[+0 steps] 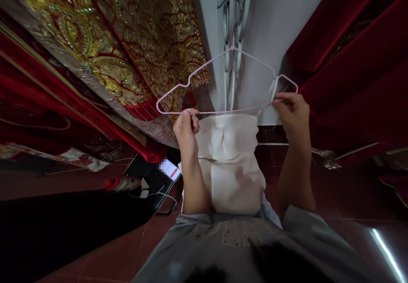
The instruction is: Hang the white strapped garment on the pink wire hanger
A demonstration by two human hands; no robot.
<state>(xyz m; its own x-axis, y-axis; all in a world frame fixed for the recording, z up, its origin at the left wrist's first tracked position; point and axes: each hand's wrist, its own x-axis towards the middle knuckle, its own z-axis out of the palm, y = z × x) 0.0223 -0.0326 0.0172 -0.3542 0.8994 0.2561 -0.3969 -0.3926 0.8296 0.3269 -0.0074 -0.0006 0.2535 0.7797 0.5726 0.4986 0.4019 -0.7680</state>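
Observation:
A pale pink clothes hanger [210, 59] hangs in front of me, its hook up at a white metal rack. Below its lower bar is a cream garment [234, 181] with a scalloped side edge, lying against my front. My left hand [186, 123] is closed at the left part of the lower bar, thumb and fingers pinched round it; any strap inside the fingers is hidden. Near the hanger's right end, my right hand [293, 112] pinches a thin white strap [274, 89] that loops over the hanger's shoulder.
Gold-sequinned red garments [127, 41] hang on the left, dark red cloth [357, 62] on the right. The white metal rack [227, 58] stands against a pale wall. At lower left, a lit phone [170, 169], a cable and a dark item lie on a black surface.

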